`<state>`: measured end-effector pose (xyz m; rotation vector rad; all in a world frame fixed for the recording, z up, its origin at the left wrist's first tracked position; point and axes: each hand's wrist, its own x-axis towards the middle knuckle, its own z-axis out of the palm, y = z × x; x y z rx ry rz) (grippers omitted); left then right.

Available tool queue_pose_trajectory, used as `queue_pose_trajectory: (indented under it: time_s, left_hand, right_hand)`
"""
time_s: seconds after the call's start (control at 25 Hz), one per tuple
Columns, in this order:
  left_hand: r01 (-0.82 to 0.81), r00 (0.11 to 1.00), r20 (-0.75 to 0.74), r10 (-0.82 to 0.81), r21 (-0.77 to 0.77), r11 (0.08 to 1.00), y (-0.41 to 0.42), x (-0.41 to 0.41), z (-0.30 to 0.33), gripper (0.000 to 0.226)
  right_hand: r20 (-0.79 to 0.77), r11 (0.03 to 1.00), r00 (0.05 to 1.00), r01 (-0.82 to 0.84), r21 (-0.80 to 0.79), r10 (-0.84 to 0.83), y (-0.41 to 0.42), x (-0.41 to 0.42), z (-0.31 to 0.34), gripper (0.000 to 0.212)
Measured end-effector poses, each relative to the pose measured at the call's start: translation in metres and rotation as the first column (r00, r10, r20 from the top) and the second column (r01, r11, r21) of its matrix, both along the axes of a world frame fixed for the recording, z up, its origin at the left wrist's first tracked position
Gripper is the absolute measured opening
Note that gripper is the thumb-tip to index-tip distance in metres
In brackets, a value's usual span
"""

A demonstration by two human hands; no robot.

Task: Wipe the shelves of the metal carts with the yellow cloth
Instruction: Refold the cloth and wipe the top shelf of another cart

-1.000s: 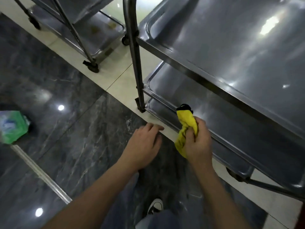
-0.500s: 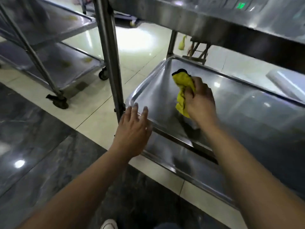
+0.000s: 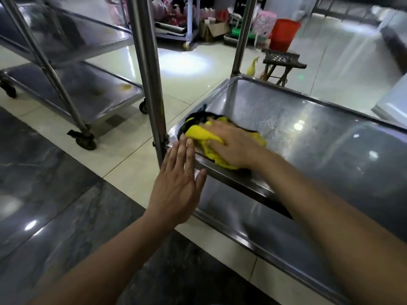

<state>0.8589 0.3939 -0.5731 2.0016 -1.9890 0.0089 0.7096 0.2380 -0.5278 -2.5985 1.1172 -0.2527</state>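
Now that my right hand (image 3: 233, 146) presses the yellow cloth (image 3: 198, 134) flat on the middle shelf (image 3: 319, 137), no longer bunched, wiping starts; left hand (image 3: 176, 188) hovers spread.

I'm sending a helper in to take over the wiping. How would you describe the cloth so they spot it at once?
Find the nearest metal cart and look at its middle shelf, in the near left corner by the upright post. The yellow cloth lies crumpled there under the right hand. It is bright yellow with a black edge, the only such thing on that shelf.

Yellow cloth (image 3: 199, 133) — crumpled, black-edged — lies in the near cart's middle shelf (image 3: 319, 137) corner.
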Motion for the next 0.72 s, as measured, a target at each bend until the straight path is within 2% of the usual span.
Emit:
queue_pose_trajectory:
  time_s: [0.08, 0.12, 0.24, 0.32, 0.4, 0.48, 0.56, 0.6, 0.72]
  left_hand:
    - [-0.038, 0.997, -0.067, 0.036, -0.017, 0.999, 0.0, -0.003, -0.002, 0.075]
    - [-0.045, 0.996, -0.077, 0.043, -0.023, 0.999, -0.001, -0.005, -0.003, 0.077]
    - [-0.045, 0.996, -0.072, 0.043, -0.031, 0.999, 0.001, -0.008, -0.003, 0.078]
    - [-0.051, 0.993, -0.108, 0.047, -0.033, 0.998, 0.001, -0.006, -0.002, 0.079]
    - [-0.05, 0.991, -0.126, 0.045, -0.037, 0.998, 0.002, -0.008, -0.003, 0.08]
    - [-0.06, 0.986, -0.156, 0.051, -0.052, 0.997, 0.002, -0.009, -0.003, 0.081]
    - [-0.056, 0.988, -0.151, 0.046, -0.058, 0.997, 0.002, -0.01, -0.003, 0.081]
    - [-0.051, 0.99, -0.134, 0.044, -0.052, 0.997, 0.001, -0.009, -0.002, 0.08]
    - [-0.042, 0.993, -0.114, 0.039, -0.025, 0.999, -0.001, -0.008, -0.001, 0.079]
  right_hand:
    - [0.017, 0.987, 0.987, -0.161, 0.017, 0.16, 0.014, 0.004, -0.004, 0.057]
    - [0.035, 0.987, 0.986, -0.162, 0.019, 0.161, 0.002, 0.002, -0.002, 0.055]
    - [0.016, 0.992, 0.992, 0.127, 0.018, -0.127, -0.056, -0.006, 0.017, 0.053]
    - [-0.043, 0.977, 0.976, 0.214, 0.016, -0.213, -0.068, -0.002, 0.022, 0.056]
    - [-0.076, 0.993, 0.99, 0.118, -0.003, -0.118, -0.043, 0.007, 0.007, 0.058]
    - [-0.011, 0.997, 0.997, -0.08, 0.004, 0.08, 0.002, 0.008, -0.008, 0.06]
    - [0.049, 0.981, 0.981, -0.192, 0.04, 0.19, 0.018, -0.003, -0.008, 0.06]
    - [0.054, 0.982, 0.983, -0.18, 0.05, 0.177, 0.008, -0.006, -0.003, 0.058]
    - [-0.042, 0.993, 0.993, 0.114, 0.018, -0.113, -0.036, -0.012, 0.015, 0.056]
